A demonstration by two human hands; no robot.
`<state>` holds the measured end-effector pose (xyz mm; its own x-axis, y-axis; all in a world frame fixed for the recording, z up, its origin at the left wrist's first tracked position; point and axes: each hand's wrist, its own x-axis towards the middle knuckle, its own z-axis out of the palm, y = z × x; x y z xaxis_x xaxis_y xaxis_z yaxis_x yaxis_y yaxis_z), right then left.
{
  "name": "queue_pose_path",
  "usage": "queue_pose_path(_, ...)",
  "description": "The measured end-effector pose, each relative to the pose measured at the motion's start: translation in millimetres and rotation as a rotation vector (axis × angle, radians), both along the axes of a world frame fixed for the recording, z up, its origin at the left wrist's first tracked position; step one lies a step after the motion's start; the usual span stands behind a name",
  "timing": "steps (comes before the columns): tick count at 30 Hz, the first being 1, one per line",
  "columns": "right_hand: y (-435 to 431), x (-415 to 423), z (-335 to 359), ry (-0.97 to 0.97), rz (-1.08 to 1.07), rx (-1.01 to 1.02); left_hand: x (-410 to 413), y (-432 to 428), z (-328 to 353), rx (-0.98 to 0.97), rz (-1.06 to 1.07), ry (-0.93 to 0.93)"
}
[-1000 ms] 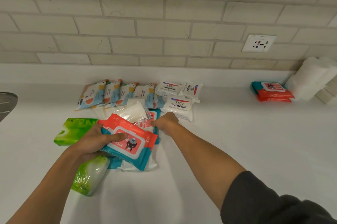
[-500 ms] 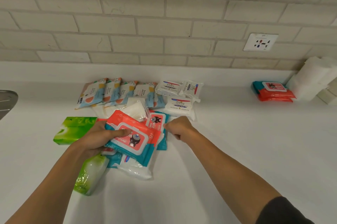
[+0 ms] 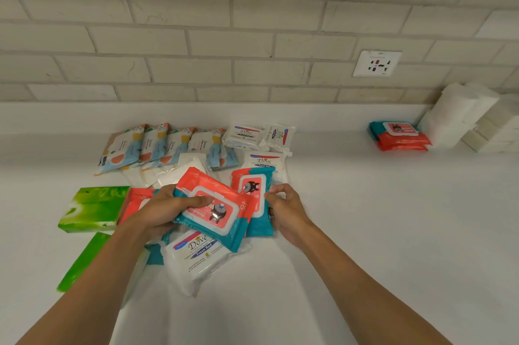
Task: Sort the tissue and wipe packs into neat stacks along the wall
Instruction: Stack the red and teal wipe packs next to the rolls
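— What's the left hand [image 3: 157, 212] got?

— Its grip is closed round a red-and-teal wipe pack [image 3: 216, 207], thumb lying across the top, fingers underneath. The pack is tilted and lifted over the heap in the middle of the table [image 3: 365, 232].

— And the right hand [image 3: 286, 212]?

— Fingers curled at the right edge of a second red-and-teal pack [image 3: 252, 190], which lies flat just beside the held one. It looks to be touching, but I can't tell whether that grip has really closed on it.

— What's underneath?

— A white Dove pack [image 3: 196, 257] pokes out toward the near edge, partly under the held pack. Another red pack [image 3: 137, 200] shows behind the left wrist. Two green tissue packs [image 3: 92, 208] lie toward the left edge, one nearer than the other.

— Anything against the wall?

— Along the far edge there's a row of blue-and-orange packs [image 3: 157, 145], overlapping like tiles, with small Dove packs [image 3: 244, 135] to their right. Well apart, toward the far right corner, a stack of red-and-teal packs [image 3: 398, 138] sits just beside some white paper bundles [image 3: 460, 117]. A wall socket [image 3: 376, 63] is set in the brick wall [image 3: 224, 36] above that stack.
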<state>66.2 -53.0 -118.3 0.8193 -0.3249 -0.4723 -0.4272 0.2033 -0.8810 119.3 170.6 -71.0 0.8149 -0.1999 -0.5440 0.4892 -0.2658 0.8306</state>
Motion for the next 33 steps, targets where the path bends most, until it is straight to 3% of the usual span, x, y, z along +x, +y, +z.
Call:
queue_pose_path(8,5.7,8.5,2.6,0.113,-0.014,0.194,3.1,-9.0,-2.1,0.005,-0.017,-0.003)
queue_pose_path(13,-9.9,5.3,5.5,0.106,-0.019,0.203,5.6,-6.1,-1.3,-0.02,-0.018,-0.014)
queue_pose_path(24,-106.6,-37.8,28.1,-0.081,-0.175,0.411,16.0,-57.0,10.2,-0.356,0.043,-0.017)
queue_pose_path(33,-189.8,-49.9,34.4,-0.065,-0.12,0.134,14.4,-163.9,8.9,-0.372,0.047,-0.062)
